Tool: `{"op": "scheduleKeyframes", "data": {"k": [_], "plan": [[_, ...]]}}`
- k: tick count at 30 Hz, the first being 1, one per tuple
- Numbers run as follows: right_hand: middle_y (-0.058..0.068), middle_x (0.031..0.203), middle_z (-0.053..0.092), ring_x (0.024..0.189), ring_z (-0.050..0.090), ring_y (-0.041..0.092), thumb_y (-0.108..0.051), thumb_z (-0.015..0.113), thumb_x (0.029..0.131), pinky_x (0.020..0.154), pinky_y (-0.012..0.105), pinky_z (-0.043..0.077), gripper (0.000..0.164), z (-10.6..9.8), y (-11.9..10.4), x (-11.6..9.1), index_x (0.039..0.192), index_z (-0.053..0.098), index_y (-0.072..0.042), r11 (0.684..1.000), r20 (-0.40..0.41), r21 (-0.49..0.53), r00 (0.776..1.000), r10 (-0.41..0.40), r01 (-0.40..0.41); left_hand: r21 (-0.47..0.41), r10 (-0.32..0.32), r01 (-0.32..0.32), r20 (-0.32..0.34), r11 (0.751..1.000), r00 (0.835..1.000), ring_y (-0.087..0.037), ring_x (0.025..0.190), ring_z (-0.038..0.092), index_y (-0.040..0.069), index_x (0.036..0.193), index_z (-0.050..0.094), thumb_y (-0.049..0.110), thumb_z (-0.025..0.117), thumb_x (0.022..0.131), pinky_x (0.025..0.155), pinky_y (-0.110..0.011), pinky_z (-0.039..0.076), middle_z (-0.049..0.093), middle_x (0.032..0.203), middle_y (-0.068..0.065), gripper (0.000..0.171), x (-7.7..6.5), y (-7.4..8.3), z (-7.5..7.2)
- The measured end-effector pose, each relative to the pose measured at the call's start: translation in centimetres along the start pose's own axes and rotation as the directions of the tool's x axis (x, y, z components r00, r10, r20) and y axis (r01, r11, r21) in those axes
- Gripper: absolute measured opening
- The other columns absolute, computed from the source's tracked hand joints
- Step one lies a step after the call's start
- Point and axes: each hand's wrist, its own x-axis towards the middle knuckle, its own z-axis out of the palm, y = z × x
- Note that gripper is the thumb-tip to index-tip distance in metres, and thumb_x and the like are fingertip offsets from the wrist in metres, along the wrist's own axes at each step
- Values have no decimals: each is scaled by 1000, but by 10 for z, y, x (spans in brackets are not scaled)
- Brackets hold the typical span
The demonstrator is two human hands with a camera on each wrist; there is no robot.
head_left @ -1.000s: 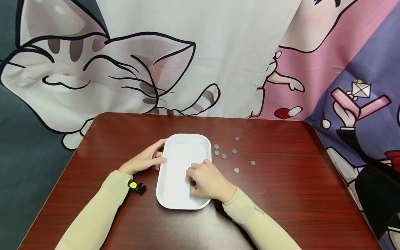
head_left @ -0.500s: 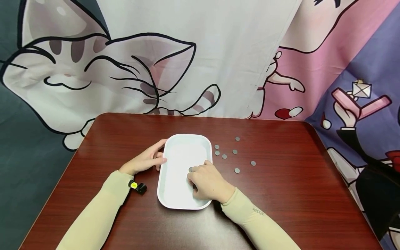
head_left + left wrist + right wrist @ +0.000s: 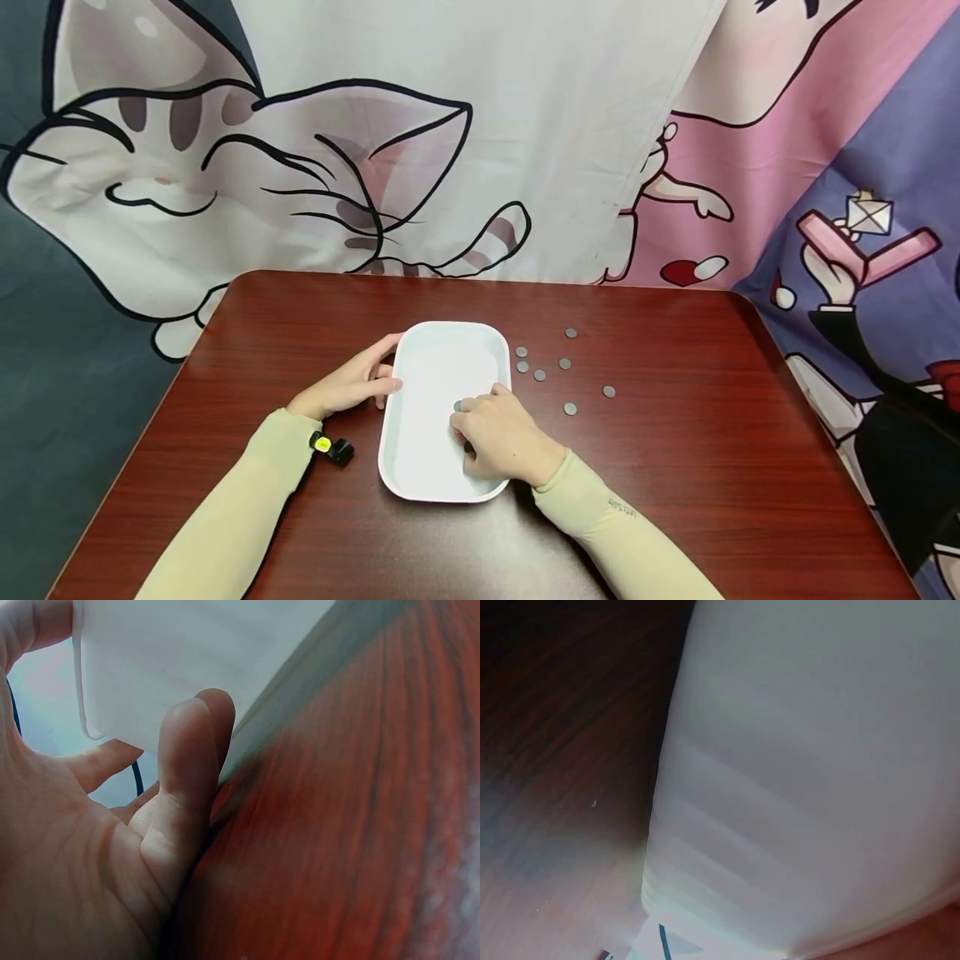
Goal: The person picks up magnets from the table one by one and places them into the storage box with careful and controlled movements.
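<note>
The shallow white tray lies on the table, longer from near to far than across. Along its left side, my left hand is spread, with thumb and forefinger touching the rim; in the left wrist view the thumb stands against the tray's outer wall. My right hand is low over the tray's right half, fingers curled. A small dark disc shows between its thumb and fingers, partly hidden. By the knuckles is a coin-like grey disc; whether a finger touches it, I cannot tell. The right wrist view shows mostly pale tray, without fingers.
Several loose grey discs are scattered on the brown table right of the tray. A black wrist camera sits at the left sleeve cuff. Cartoon-printed cloth hangs behind the table's far edge.
My right hand has shifted slightly right, and a grey disc has come into sight beside its fingers. The left hand stays at the tray's left side, and the loose discs stay put.
</note>
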Motion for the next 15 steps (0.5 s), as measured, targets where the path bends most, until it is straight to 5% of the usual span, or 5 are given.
{"op": "scheduleKeyframes", "data": {"k": [15], "plan": [[-15,72,54,68,51,2,-22,76,69,69,28,33,14,-1,6,-1,79,66,-26,992,-39,127,999,-4,9,-2,4,-4,2,1000,1000,-27,65,61,13,165,18,9,63,102,57,-32,55,72,100,-17,77,0,-3,0]]}}
